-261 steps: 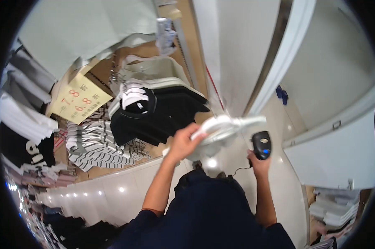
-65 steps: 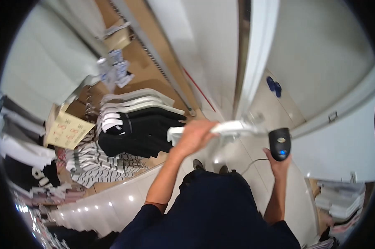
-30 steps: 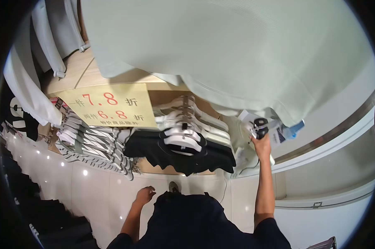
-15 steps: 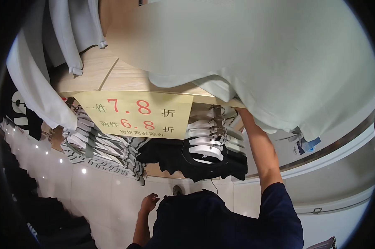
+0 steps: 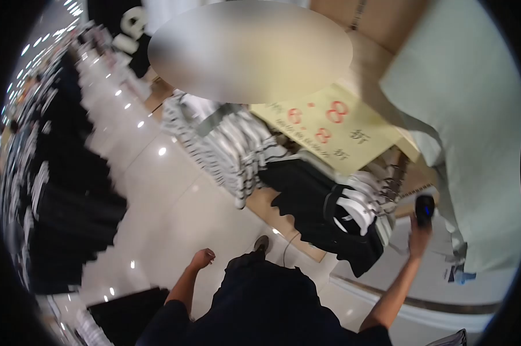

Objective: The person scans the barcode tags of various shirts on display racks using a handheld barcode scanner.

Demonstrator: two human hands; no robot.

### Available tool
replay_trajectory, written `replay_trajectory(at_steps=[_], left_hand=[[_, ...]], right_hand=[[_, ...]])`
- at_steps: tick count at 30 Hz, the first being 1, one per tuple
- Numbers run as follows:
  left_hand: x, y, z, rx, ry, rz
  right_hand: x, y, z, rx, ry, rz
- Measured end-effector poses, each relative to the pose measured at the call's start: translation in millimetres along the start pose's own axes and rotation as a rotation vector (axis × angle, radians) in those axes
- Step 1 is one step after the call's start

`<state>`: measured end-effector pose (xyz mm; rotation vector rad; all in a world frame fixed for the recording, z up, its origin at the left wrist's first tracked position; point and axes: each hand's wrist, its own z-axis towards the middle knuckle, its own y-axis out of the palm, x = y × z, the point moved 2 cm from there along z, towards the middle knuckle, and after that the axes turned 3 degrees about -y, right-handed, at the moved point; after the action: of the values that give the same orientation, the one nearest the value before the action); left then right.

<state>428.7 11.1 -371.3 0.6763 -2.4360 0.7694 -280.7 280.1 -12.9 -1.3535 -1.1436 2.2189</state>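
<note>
My right hand [image 5: 420, 239] is wrapped round a black handheld device [image 5: 425, 210] with a small blue light; its exact kind I cannot make out. It is held up beside the hanging rail, near the pale green garment [image 5: 480, 150] on the right. Just left of it hang black tops [image 5: 306, 190] on white hangers [image 5: 355, 210]. My left hand [image 5: 203, 258] hangs low over the floor, fingers loosely bent, with nothing visible in it. A yellow sign [image 5: 358, 138] with red numbers sits above the rail, partly covered by a blurred patch.
Striped tops [image 5: 214, 144] hang left of the black ones. Across the shiny tiled floor [image 5: 156, 202] stands a long row of dark clothes [image 5: 70, 213] on the left. A wooden shelf panel [image 5: 381, 23] is at the upper right, and a blue-white tag [image 5: 461, 275] lies lower right.
My right hand has come out from behind the shelf edge, and the black device now shows in it. The view has swung left, so the sign and rail appear tilted.
</note>
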Motion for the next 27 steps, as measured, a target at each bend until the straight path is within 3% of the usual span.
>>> replay_trajectory(at_steps=[1, 2, 3, 6, 7, 9, 10, 13, 14, 20, 23, 24, 27], left_hand=[[-29, 3, -11, 0.021, -0.071, -0.034], [-61, 7, -25, 0.038, -0.142, -0.066], [-93, 16, -39, 0.052, -0.212, -0.098], [-149, 54, -94, 0.124, -0.306, -0.079], [-161, 70, -115, 0.139, -0.337, -0.081], [-175, 105, -155, 0.129, -0.346, -0.116], [-179, 121, -174, 0.128, -0.347, -0.122], [-191, 166, -220, 0.126, -0.331, -0.152], [-196, 176, -236, 0.130, -0.316, -0.161], [-256, 236, -300, 0.216, -0.603, -0.479], [-277, 250, -309, 0.246, -0.679, -0.629], [-282, 251, -309, 0.256, -0.677, -0.682], [-294, 238, -298, 0.279, -0.659, -0.778]], right_hand=[[10, -18, -27, -0.035, 0.038, -0.004], [-39, -37, -73, -0.024, 0.102, 0.265], [-35, -46, -99, -0.116, 0.081, 0.338], [-30, -39, -166, -0.541, 0.163, 0.581], [-30, -24, -183, -0.718, 0.352, 0.650], [-24, 40, -217, -0.921, 0.249, 0.536], [-82, 60, -229, -1.147, 0.181, 0.388], [-131, 129, -292, -1.490, -0.087, 0.229], [-129, 150, -315, -1.494, -0.281, 0.347], [-185, 182, -375, -1.656, -0.404, 0.606], [-202, 216, -367, -1.773, -0.299, 0.337], [-219, 222, -367, -1.709, -0.303, 0.307], [-243, 276, -371, -1.683, -0.248, 0.453]])
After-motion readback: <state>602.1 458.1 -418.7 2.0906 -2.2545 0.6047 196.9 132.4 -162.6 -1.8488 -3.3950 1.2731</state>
